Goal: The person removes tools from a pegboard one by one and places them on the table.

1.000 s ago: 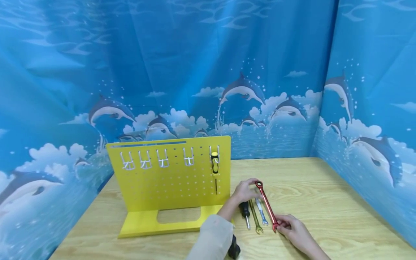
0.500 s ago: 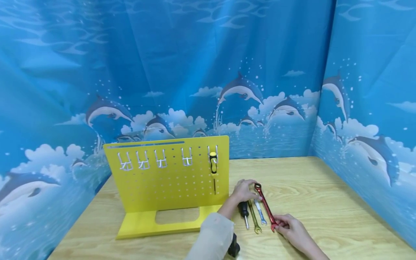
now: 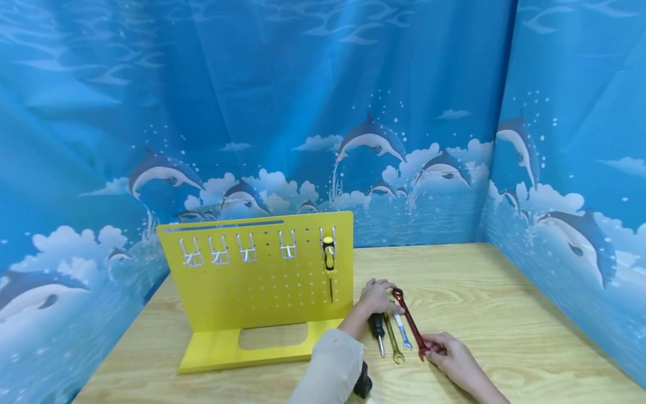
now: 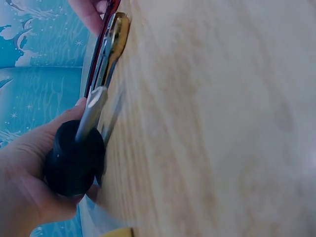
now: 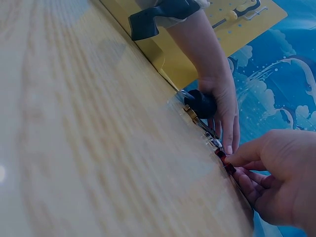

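Observation:
My right hand [image 3: 454,359] pinches the open jaw end of a red combination wrench [image 3: 413,325] between thumb and fingers. My left hand [image 3: 377,297] reaches across the upper ends of the tools, fingers fairly straight, its thumb tip against the red wrench near the ring end. Under and beside this hand lie a black-handled screwdriver [image 3: 378,331], a gold-green wrench [image 3: 393,339] and a silver-blue wrench [image 3: 402,331], side by side. The left palm hides their upper ends. In the left wrist view the left hand [image 4: 29,173] lies behind the screwdriver's black handle [image 4: 74,158].
A yellow pegboard stand [image 3: 267,297] rises left of the tools. Several wire hooks [image 3: 247,248] line its top, and a yellow-black screwdriver [image 3: 329,252] hangs at the right. A black device [image 3: 363,381] sits at the left wrist. Dolphin-print curtains enclose the wooden table [image 3: 454,275].
The ring end of the red wrench has come down a little, beside the other tools. Both hands stay nearly in place; the whole head view has shifted slightly.

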`<move>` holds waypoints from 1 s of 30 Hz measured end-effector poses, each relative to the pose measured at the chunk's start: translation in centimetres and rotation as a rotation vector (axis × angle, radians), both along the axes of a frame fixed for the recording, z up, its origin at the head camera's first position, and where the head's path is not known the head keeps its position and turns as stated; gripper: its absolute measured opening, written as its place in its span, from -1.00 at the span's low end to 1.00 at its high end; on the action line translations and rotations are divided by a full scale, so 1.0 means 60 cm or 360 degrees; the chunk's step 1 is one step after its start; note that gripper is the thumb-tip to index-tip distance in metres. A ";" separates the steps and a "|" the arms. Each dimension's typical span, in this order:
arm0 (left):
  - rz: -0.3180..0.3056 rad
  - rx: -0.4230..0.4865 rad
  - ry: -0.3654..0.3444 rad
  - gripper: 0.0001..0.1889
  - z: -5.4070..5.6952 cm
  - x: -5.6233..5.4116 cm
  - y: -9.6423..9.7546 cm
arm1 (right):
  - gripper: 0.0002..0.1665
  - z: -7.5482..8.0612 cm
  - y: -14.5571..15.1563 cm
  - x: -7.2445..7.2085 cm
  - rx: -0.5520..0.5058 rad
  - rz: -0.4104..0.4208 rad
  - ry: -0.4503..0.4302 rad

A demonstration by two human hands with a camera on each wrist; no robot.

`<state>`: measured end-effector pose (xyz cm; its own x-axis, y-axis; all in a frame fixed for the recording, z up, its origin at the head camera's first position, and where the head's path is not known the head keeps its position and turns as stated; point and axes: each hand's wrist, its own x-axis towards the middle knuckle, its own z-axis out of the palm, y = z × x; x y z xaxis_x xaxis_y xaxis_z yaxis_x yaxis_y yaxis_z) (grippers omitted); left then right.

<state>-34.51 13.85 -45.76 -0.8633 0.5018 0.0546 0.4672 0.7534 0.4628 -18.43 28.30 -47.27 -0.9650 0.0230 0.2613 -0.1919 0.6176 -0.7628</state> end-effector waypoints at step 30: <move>0.0117 0.0138 0.0070 -0.39 0.020 0.016 0.001 | -0.67 0.006 -0.007 0.004 0.0037 -0.0244 0.0210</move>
